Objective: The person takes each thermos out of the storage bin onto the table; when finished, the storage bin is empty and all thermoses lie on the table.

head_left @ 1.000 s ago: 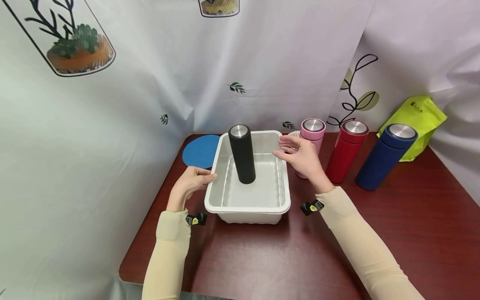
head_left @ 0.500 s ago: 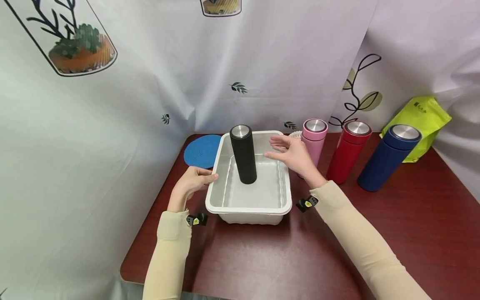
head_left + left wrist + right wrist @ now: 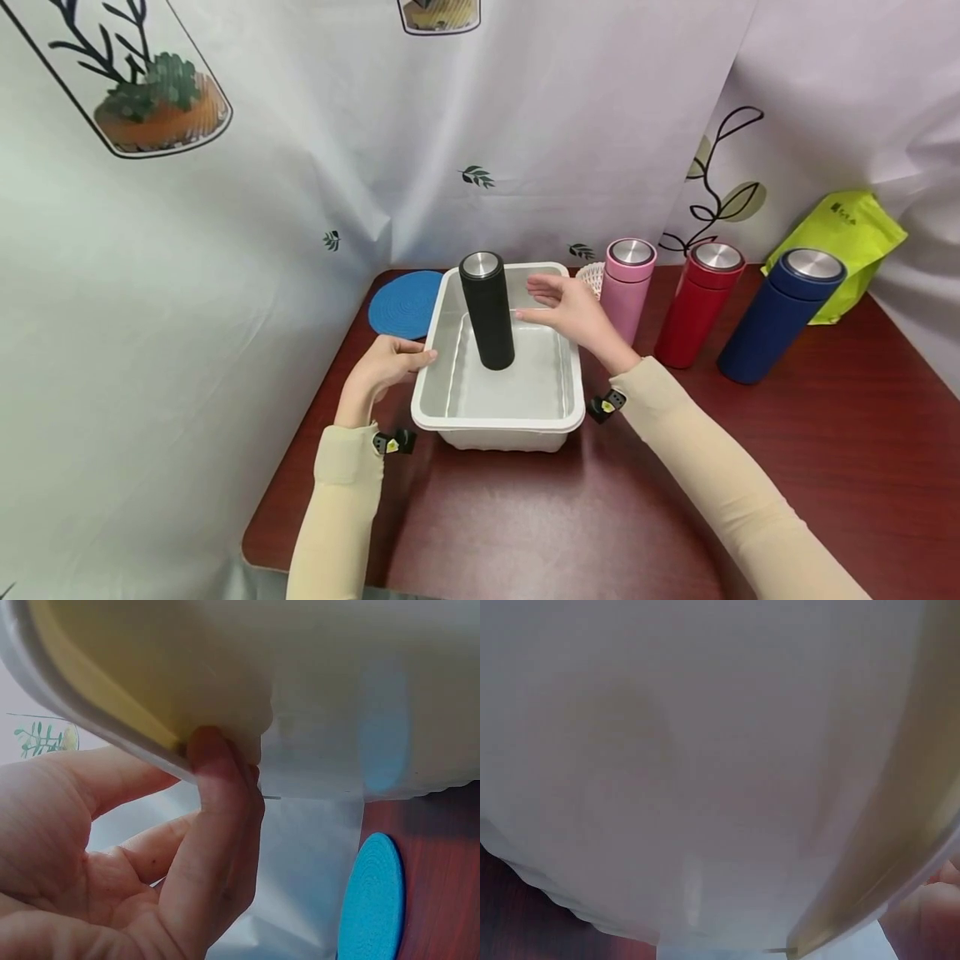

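A black thermos bottle [image 3: 489,321] with a silver lid top stands inside a white plastic basin [image 3: 498,422] on the table. My left hand [image 3: 381,367] pinches the basin's left rim between thumb and fingers; the left wrist view shows the fingers [image 3: 217,780] under the lip. Over the basin's right side, my right hand [image 3: 573,312] reaches inward, thumb and fingers spread apart, fingertips just right of the black bottle with a gap between. In the right wrist view the basin's outer wall [image 3: 705,772] fills most of the picture and hides nearly all of that hand.
Right of the basin stand a pink thermos [image 3: 627,292], a red thermos [image 3: 697,308] and a blue thermos [image 3: 780,317]. A yellow-green bag [image 3: 843,250] leans at the back right. Behind the basin's left lies a blue round mat [image 3: 403,305]; a white woven item [image 3: 592,277] is partly hidden.
My right hand has moved left from the basin's right rim toward the black thermos. The left hand stays on the rim, and the bottles keep their places.
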{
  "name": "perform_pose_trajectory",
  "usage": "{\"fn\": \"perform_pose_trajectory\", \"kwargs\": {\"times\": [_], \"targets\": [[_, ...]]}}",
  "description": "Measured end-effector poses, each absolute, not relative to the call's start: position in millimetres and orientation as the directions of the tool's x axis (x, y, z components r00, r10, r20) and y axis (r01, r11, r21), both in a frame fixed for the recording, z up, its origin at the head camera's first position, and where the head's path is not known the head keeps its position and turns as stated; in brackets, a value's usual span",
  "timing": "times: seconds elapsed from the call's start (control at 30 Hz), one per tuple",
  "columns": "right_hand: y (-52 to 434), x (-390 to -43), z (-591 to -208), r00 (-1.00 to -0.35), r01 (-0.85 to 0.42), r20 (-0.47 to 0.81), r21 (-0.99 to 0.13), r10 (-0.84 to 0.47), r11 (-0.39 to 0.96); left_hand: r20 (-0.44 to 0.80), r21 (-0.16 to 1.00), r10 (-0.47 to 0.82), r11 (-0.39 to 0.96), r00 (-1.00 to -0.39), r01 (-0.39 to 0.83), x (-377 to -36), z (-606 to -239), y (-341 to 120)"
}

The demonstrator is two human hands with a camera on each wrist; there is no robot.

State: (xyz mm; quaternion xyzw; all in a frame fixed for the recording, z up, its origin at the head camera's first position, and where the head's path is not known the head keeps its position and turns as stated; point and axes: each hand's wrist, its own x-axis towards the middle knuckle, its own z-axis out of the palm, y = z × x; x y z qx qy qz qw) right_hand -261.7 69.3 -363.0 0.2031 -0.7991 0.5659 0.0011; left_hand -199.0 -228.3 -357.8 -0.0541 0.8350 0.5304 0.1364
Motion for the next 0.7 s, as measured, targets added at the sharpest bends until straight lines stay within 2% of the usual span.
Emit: {"fn": "perform_pose_trajectory", "kwargs": {"times": [0.3,0.7], "targets": [[64,-265,-363,-0.915,-0.314,0.192,-0.892,-0.355,0.325,-0.281,0.871,0.055,0.433,-0.958,-0.231,-199,-359,-228],[55,-272,-358,-0.887,-0.376,0.194,-0.829,-0.419,0.414,-0.285,0.869,0.052,0.435,-0.957,-0.235,-199,-358,-228]]}}
